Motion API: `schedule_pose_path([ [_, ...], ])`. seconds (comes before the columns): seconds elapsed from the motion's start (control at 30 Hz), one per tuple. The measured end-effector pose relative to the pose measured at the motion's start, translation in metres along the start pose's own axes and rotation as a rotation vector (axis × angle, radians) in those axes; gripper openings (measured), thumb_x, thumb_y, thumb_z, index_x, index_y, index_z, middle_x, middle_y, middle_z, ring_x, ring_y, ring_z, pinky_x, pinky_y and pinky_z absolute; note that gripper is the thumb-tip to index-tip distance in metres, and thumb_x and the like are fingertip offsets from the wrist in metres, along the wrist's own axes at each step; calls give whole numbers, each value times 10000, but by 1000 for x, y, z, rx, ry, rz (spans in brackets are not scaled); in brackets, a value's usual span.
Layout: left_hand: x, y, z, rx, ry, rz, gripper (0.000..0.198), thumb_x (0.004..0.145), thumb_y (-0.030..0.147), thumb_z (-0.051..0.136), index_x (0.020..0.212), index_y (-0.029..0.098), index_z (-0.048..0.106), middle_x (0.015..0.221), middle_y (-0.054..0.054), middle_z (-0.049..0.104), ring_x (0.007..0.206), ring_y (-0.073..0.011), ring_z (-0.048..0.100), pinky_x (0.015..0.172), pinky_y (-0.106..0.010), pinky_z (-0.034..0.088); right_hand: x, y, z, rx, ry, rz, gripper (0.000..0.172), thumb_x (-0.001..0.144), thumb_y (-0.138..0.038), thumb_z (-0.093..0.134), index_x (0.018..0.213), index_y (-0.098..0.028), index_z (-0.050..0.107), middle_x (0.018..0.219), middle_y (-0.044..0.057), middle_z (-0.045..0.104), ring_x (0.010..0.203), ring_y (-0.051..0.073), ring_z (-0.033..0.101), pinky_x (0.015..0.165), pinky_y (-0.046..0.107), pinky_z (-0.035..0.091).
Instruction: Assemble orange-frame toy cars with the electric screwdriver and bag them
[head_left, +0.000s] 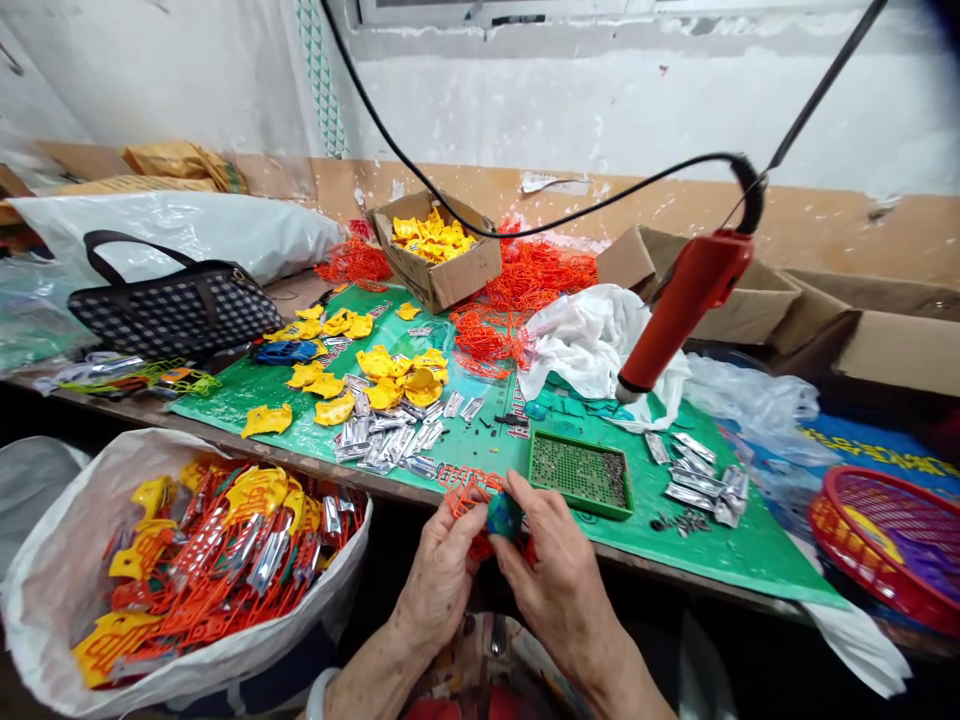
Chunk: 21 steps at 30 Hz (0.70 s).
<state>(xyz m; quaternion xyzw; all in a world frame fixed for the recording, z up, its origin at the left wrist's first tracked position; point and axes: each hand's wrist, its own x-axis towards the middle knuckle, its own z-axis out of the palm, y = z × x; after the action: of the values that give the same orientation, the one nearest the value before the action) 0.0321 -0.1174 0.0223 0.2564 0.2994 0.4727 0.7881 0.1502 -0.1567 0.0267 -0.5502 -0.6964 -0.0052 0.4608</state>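
At the front edge of the table, my left hand (441,575) and my right hand (551,570) together hold an orange plastic lattice piece (466,495). A small blue-green part (502,515) sits against it between my fingertips. Just beyond my hands lies a green tray of small screws (579,472). A red electric screwdriver (679,305) hangs on a black cable above the table to the right, touched by neither hand.
Yellow plastic pieces (379,365) and silver metal strips (390,435) lie on the green mat (739,555). A white bag of assembled orange-yellow pieces (202,560) stands lower left. Behind are a cardboard box (439,250), orange lattices (525,285), a checked handbag (172,305) and a red basket (892,545).
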Motion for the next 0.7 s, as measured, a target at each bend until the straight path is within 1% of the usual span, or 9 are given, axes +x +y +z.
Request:
schedule_pose_path([
  [0.1, 0, -3, -4, -29, 8, -25, 147, 785, 258, 732, 891, 157, 739, 862, -43, 748, 823, -169, 681, 778, -244, 516, -2, 1, 1, -10, 13, 8, 599, 847, -84, 564, 1410, -174, 381, 1202, 136, 634, 1071, 249, 593, 873, 409, 562],
  [0.27, 0, -4, -1, -73, 23, -35, 154, 755, 264, 760, 864, 155, 750, 854, -44, 752, 769, -158, 680, 742, -233, 532, -1, -1, 3, 66, 91, -21, 514, 849, -73, 574, 1341, -161, 451, 1117, 122, 647, 1041, 210, 609, 871, 344, 559],
  [0.33, 0, -4, 2, -100, 40, -50, 179, 760, 277, 755, 894, 159, 752, 876, -48, 755, 765, -161, 683, 741, -242, 541, -1, -3, 3, 96, 132, -6, 500, 845, -63, 580, 1322, -159, 465, 1112, 120, 640, 1047, 202, 599, 876, 332, 552],
  [0.4, -1, -4, 4, -125, 45, -69, 219, 760, 290, 753, 935, 159, 751, 901, -53, 757, 796, -176, 688, 775, -264, 546, -1, -5, 3, 108, 153, -6, 509, 843, -57, 583, 1327, -158, 460, 1119, 120, 634, 1061, 202, 588, 892, 346, 541],
  [0.53, -2, -6, 5, -149, 51, -87, 229, 742, 296, 770, 921, 152, 754, 887, -57, 762, 892, -211, 690, 850, -295, 536, -3, -4, 3, 93, 139, -26, 516, 845, -74, 593, 1335, -159, 455, 1128, 124, 635, 1059, 221, 576, 872, 393, 534],
  [0.7, -3, -8, 8, -140, 55, -51, 248, 743, 308, 770, 929, 144, 761, 944, -75, 762, 946, -229, 684, 884, -313, 529, -4, -3, 2, 27, 112, -16, 536, 839, -64, 584, 1348, -158, 446, 1119, 127, 649, 1034, 238, 573, 847, 431, 522],
])
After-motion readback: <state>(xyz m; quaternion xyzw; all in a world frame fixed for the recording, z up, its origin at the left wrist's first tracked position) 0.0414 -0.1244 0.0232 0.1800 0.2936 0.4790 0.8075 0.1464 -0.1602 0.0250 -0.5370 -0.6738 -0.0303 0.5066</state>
